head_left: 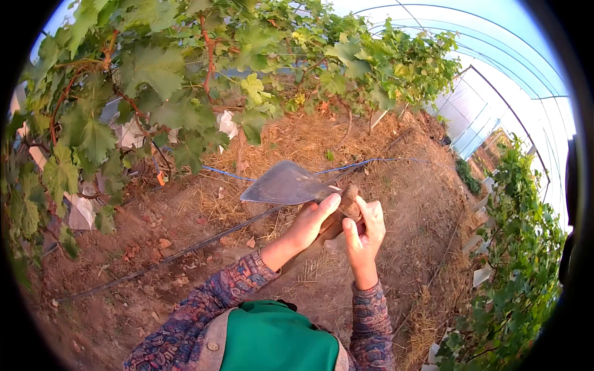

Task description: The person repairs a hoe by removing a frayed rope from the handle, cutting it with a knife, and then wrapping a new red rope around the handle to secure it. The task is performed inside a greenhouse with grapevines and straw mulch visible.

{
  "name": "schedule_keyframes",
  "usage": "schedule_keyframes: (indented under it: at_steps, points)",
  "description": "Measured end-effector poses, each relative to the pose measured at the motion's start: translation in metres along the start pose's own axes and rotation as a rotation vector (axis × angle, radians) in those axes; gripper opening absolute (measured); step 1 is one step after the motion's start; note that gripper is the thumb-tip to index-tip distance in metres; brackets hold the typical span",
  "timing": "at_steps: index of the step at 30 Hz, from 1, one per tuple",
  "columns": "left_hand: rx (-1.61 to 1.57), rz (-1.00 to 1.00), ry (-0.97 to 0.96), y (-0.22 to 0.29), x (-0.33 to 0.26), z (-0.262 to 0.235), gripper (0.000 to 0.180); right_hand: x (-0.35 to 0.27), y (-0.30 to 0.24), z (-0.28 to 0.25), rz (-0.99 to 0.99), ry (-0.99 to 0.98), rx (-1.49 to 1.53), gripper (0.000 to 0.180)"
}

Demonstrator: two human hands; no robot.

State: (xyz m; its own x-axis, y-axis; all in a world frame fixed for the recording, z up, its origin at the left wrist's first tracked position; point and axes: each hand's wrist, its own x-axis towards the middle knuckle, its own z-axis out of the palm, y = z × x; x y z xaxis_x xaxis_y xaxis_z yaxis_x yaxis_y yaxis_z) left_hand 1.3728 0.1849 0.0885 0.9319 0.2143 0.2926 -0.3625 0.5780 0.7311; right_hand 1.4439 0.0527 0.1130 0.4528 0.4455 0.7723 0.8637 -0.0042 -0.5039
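Note:
A hoe with a broad grey metal blade (281, 183) is held up in front of me, the blade pointing left. My left hand (306, 224) is closed around it near the neck, thumb lying along the top. Just right of that, the brown knobby end (350, 201) of the hoe's head sticks up. My right hand (365, 234) closes on this end, with thumb and bent fingers on either side of it. Behind my left hand and wrist, part of the wooden handle runs down toward my body; its lower end is hidden.
Grapevines (154, 74) stand close at the left and far side, with white bags (227, 123) among them. Another vine row (526, 247) lies at right. A black hose (185, 250) and a blue line (371, 161) cross the straw-strewn soil (408, 204). An arched plastic cover (495, 37) rises overhead.

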Motion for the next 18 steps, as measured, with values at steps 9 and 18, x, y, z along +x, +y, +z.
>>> schedule_keyframes:
  at_steps: [9,18]
  points:
    - [0.107,0.008,-0.051,-0.014,0.006,-0.018,0.057,-0.032,0.03,0.029,0.08,0.075,0.153,0.03]
    - [0.156,0.078,0.055,-0.012,-0.002,0.025,0.06,0.006,0.015,-0.017,0.075,0.102,0.126,0.047]
